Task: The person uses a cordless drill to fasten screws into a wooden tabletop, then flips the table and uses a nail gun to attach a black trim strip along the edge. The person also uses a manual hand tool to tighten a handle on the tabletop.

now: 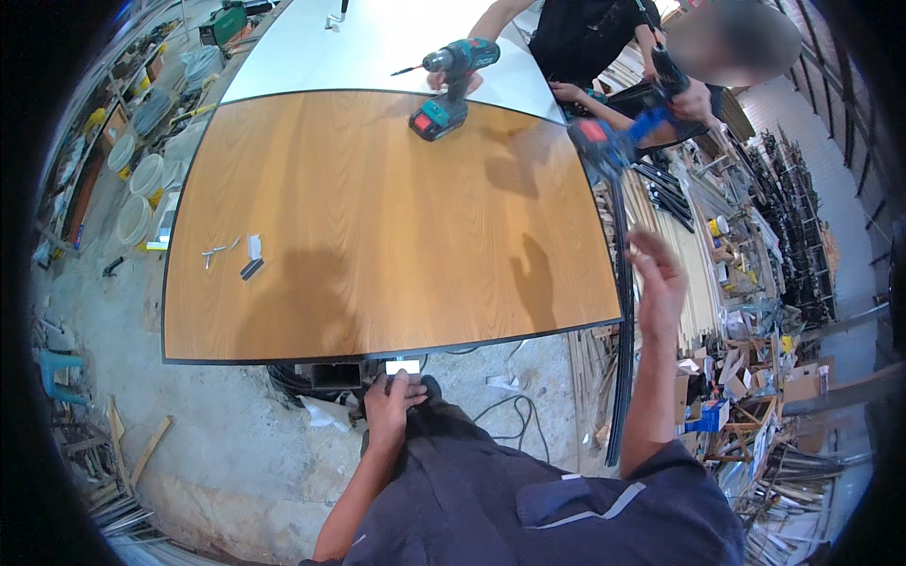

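Observation:
In front of me is a wood-grain panel (pixel 377 226) with a black edge. My left hand (pixel 385 413) is at its near edge, fingers closed on a small pale flat piece (pixel 403 367). My right hand (pixel 661 283) is raised off the panel's right side, its fingers half curled and apart, slightly blurred, with nothing visible in them. Beyond it, a co-worker's hand (pixel 694 100) is by a blurred blue drill (pixel 604 146) with a red-marked battery. Another co-worker's hand (pixel 477 83) grips a teal cordless drill (pixel 453 80) over the far part of the panel.
Small screws (pixel 215 251), a white piece (pixel 254 247) and a dark piece (pixel 251 270) lie on the panel's left. A white surface (pixel 293 57) adjoins its far edge. White buckets (pixel 142 179) stand at left. A cable (pixel 524 415) crosses the floor; timber and boxes (pixel 802 382) crowd the right.

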Tool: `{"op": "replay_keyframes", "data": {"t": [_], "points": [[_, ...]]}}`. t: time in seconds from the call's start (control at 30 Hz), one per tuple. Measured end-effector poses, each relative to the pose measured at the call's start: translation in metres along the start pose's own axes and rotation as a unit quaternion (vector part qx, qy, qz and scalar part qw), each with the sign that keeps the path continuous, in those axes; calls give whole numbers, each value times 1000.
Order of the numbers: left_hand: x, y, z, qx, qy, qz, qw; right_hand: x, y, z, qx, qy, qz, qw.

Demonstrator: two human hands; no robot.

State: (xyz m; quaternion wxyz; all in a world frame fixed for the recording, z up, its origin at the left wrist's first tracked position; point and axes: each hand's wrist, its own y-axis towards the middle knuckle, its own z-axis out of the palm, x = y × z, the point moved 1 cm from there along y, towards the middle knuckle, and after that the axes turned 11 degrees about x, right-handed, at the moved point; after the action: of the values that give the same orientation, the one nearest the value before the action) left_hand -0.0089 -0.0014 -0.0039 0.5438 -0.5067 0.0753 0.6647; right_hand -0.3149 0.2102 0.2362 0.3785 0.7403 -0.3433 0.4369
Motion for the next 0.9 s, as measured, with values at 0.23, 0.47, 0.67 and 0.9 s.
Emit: {"op": "replay_keyframes", "data": {"t": [0.23, 0.47, 0.67, 0.9], "points": [[-4, -3, 0, 4, 9, -2, 1000, -13, -30, 35, 66, 39, 110, 991], [-6, -4, 1, -2, -3, -4, 1000, -30, -50, 34, 60, 83, 141, 985], [-2, -3, -2, 1, 1, -1, 1000, -33, -58, 38, 71, 69, 160, 982], [-3, -3, 2, -19, -4, -6, 1000, -52, -45, 52, 118, 77, 181, 973]]}}
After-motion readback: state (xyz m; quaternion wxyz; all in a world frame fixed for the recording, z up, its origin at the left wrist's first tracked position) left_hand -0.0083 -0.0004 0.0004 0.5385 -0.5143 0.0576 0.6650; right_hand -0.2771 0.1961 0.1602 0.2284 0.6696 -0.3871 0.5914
